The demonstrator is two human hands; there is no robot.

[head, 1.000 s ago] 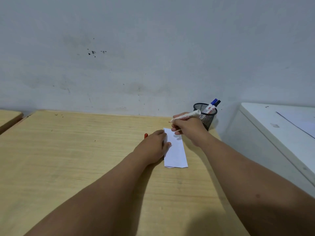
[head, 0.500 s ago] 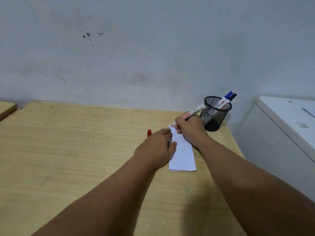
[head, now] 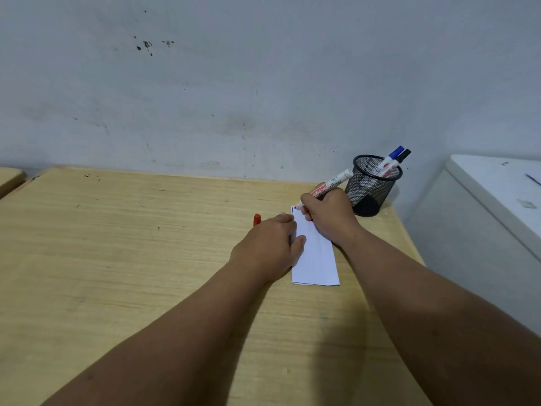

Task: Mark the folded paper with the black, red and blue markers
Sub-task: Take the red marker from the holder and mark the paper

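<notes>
Folded paper (head: 317, 260): table's far right corner, pinned flat by left hand (head: 270, 247).
Right hand (head: 329, 216): fingers clasp red marker (head: 325, 190), tip at paper's far edge.
Progress: blue mark visible; black mark not discernible.

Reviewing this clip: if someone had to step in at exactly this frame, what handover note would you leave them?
Right hand: grips the uncapped red marker, tip at the far left corner of the folded paper.
Left hand: pressed on the paper's left edge, holding it flat on the wooden table. A red cap shows just beyond its fingers.
Blue marker and black marker: capped, standing in the mesh cup.
Done: a short blue stroke shows at that corner; a black mark cannot be seen.
Left: finish the red mark, then recap.
</notes>
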